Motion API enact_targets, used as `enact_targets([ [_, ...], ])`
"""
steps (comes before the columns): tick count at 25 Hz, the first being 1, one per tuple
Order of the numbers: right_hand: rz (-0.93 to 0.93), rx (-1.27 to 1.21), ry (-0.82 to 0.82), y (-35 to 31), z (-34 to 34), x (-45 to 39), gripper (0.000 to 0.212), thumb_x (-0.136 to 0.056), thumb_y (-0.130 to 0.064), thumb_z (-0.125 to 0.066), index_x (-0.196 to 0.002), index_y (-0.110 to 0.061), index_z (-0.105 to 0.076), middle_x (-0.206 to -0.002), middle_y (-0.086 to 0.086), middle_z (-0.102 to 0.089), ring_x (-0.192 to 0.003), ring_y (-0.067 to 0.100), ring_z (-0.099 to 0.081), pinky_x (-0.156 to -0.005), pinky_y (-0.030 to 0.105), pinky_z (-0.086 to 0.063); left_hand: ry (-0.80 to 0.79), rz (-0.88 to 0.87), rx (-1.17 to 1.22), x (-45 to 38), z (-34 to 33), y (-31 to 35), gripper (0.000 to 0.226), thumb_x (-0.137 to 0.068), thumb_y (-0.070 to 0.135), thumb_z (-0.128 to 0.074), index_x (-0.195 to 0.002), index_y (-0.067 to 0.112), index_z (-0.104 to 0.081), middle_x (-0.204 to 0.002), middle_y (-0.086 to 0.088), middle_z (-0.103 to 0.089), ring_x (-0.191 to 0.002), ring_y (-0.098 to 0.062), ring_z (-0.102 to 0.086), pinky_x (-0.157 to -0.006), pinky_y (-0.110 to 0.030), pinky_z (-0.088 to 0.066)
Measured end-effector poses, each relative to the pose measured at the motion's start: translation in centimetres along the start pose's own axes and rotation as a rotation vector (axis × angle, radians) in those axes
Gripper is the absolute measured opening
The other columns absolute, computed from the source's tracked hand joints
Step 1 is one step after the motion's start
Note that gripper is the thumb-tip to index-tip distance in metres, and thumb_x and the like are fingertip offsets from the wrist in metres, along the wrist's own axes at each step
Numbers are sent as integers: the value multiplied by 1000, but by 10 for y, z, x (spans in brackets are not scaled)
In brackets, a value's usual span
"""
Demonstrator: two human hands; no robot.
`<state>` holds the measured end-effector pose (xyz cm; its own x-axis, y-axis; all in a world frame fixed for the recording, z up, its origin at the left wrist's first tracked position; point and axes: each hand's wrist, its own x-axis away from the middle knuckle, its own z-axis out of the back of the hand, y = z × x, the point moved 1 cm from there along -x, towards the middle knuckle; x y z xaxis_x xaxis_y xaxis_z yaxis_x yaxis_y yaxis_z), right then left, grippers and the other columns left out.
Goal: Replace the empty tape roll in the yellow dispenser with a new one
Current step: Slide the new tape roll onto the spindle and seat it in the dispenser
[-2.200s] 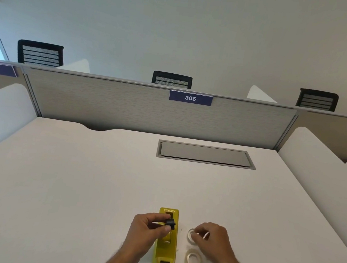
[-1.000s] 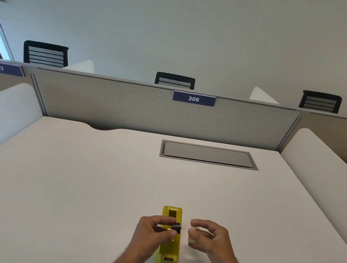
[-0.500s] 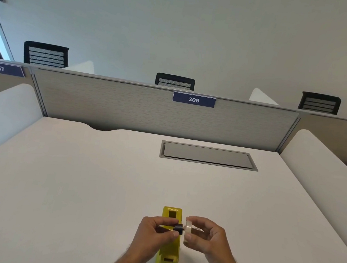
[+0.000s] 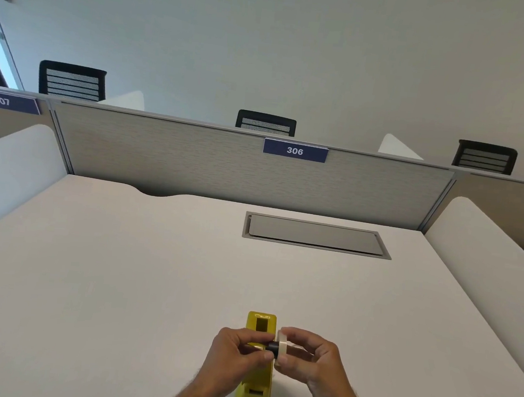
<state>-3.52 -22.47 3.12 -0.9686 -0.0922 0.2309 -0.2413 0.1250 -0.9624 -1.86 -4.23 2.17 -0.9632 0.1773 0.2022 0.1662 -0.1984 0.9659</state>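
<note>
Hands closed together: right hand [image 4: 311,358] pinching tape roll [image 4: 281,346], apparently touching left hand [image 4: 238,351]'s black spindle [image 4: 272,348], axis left-right.

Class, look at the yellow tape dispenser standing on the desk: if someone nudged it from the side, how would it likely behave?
The yellow dispenser looks long and narrow, so a side nudge might tip it. Its flat base on the smooth white desk suggests it could instead slide. With no roll seated in it, it is probably lighter than usual.

Single head-worn wide view, facing forward and down, white desk [image 4: 116,280] near, partition [image 4: 161,155] beyond
</note>
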Motion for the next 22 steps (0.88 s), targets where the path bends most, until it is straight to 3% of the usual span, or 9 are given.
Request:
enact_targets([
  [4, -4, 9, -9, 1, 1, -2, 44, -65, 8, -85, -104, -6, -74, -102, 18, -75, -96, 34, -72, -83, 52, -59, 16, -3, -16, -1, -1, -3, 35, -79, 12, -81, -96, 42, -78, -96, 10, -81, -91, -15, -76, -95, -39, -59],
  [7, -5, 8, -20, 2, 1, -2, 47, -60, 0, -87, -105, -7, -74, -104, 19, -75, -98, 35, -71, -86, 55, -57, 26, 5, -28, -2, -2, -3, 34, -79, 12, -81, -96, 42, -78, -99, 10, -80, -93, -16, -75, -96, -40, -59],
  [17, 17, 35, -52, 6, 1, -3, 45, -64, 4, -87, -106, -6, -73, -105, 19, -74, -101, 35, -70, -85, 54, -58, 0, -19, -77, -4, -3, -2, 38, -81, 13, -80, -86, 50, -77, -93, 20, -79, -89, -7, -74, -88, -26, -60],
  [22, 28, 105, -5, 9, -4, -8, 49, -61, -3, -92, -106, -11, -74, -106, 10, -76, -102, 26, -71, -87, 49, -59, -14, -74, -93, -9, 2, -6, 38, -82, 9, -77, -95, 45, -79, -101, 17, -77, -95, -6, -72, -89, -25, -59],
])
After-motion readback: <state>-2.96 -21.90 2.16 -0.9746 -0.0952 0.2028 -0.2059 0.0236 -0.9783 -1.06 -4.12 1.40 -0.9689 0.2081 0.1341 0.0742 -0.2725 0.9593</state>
